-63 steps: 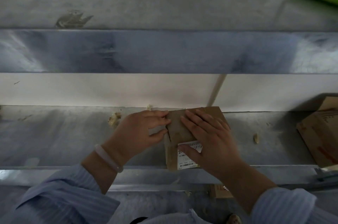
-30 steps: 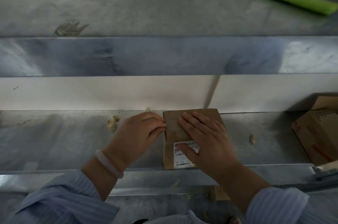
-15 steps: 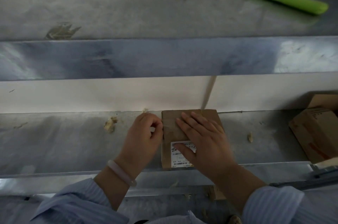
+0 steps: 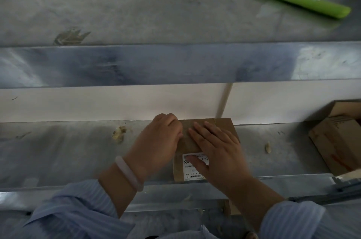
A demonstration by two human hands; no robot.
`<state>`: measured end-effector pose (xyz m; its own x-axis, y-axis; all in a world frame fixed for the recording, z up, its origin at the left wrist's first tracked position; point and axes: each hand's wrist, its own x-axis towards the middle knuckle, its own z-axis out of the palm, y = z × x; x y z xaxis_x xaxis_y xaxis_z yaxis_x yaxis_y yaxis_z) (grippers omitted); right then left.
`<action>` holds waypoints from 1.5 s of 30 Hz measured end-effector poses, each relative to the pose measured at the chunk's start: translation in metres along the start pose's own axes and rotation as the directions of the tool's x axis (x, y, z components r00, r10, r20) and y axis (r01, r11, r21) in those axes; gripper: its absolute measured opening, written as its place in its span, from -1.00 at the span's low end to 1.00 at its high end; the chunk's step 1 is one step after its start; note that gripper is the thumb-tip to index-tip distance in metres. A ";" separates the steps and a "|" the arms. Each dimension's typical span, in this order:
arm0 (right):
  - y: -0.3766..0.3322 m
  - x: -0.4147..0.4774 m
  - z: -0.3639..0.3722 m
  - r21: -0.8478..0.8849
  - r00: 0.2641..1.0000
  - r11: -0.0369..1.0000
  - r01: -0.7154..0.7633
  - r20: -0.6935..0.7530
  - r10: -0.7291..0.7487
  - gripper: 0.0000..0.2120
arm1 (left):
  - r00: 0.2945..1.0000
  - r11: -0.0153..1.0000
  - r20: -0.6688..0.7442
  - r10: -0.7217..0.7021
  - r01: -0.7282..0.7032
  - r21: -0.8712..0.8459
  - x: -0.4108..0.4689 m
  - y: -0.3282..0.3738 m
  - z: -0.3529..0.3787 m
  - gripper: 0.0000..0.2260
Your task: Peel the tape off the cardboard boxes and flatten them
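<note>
Steel shelf [image 4: 68, 152] at mid-frame: the cardboard box [image 4: 224, 125] now lies squared under my flat right hand [image 4: 220, 154]. My left hand [image 4: 160, 141] has crept up its left edge, fingers curled, probably starting the tape [image 4: 185, 144], though I cannot tell if they grip it.

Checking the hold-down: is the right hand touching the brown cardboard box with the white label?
Touching. Head view: right hand lies flat on the brown cardboard box, thumb on its label.

Single head-worn view, looking forward and down, close over the metal worktop [image 4: 78, 152] at wall-side shelf [image 4: 136, 10].
</note>
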<state>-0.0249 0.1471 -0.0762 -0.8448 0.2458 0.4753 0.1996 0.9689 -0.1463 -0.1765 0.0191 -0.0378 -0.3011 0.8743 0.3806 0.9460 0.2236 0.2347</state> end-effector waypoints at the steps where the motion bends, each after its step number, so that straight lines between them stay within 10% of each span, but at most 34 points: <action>1: 0.001 0.000 0.000 0.006 1.000 1.000 -0.002 0.000 0.002 -0.47 | 0.998 0.996 -0.019 -0.052 0.051 -0.068 -0.001 0.000 0.002 -0.91; 5: 0.003 -0.001 -0.002 0.011 1.000 1.000 -0.019 0.020 0.019 -0.45 | 0.846 0.742 0.024 -0.532 0.480 -0.469 -0.007 0.000 0.018 -0.88; 9: 0.005 -0.002 -0.002 0.017 0.998 0.999 -0.041 0.038 0.040 -0.42 | 0.495 -0.092 0.346 -0.797 0.467 -0.880 -0.004 0.017 0.015 -0.83; 13: 0.006 -0.001 -0.005 0.063 0.996 0.994 -0.085 -0.017 0.086 -0.42 | 0.515 -0.212 0.357 -0.780 0.319 -0.924 0.000 0.026 0.003 -0.81; 20: -0.001 -0.005 -0.013 0.449 0.951 0.842 -0.299 0.063 0.304 -0.26 | 0.699 -0.018 0.240 -0.673 0.308 -0.951 0.032 0.037 -0.021 -0.85; 28: 0.017 -0.012 -0.001 0.474 0.964 0.843 -0.256 0.064 0.257 -0.28 | 0.669 0.023 0.300 -0.680 0.428 -0.904 0.037 0.050 0.000 -0.94; 36: 0.020 -0.014 0.003 0.408 0.969 0.881 -0.240 0.041 0.245 -0.32 | 0.961 0.934 -0.153 -0.230 0.174 -0.313 0.023 0.030 -0.008 -0.90; 40: 0.022 -0.013 0.004 0.377 0.968 0.893 -0.245 0.039 0.249 -0.32 | 0.994 0.997 -0.081 0.078 -0.077 0.010 0.020 0.019 -0.006 -0.86; 45: 0.021 -0.012 0.008 0.356 0.971 0.906 -0.228 0.017 0.238 -0.32 | 0.999 0.987 -0.001 0.045 -0.044 -0.157 0.017 0.016 -0.002 -0.76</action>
<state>-0.0147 0.1642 -0.0917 -0.7811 0.4689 0.4124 0.1971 0.8118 -0.5497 -0.1669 0.0369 -0.0253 -0.2585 0.8832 0.3914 0.9279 0.1143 0.3550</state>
